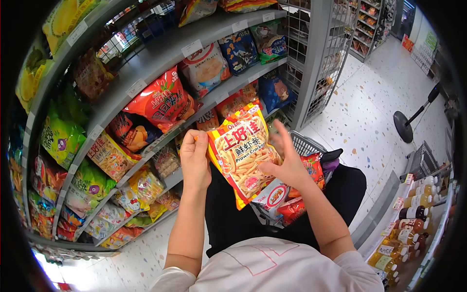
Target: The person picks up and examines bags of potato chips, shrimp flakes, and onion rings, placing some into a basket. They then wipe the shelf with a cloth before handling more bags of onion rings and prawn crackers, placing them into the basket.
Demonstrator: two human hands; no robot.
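A yellow and red bag of prawn crackers [245, 155] is held up in front of me, its printed front towards my face and tilted. My left hand [194, 155] is closed in a pinch on the bag's upper left edge. At the bag's right side, my right hand [292, 165] has its fingers stretched apart and slightly blurred. Its thumb lies over the front of the bag. Behind and below the bag, a grey shopping basket [306, 142] between my legs holds several snack bags, including a red bag [311, 168] and a white and red bag [272, 197].
Shelves [160, 61] of packaged snacks curve along my left, with a large red bag [163, 100] near the middle. A wire mesh rack [323, 58] ends the shelving. Bottled drinks [413, 224] stand at right. A black stand [404, 126] rests on the speckled floor [360, 112].
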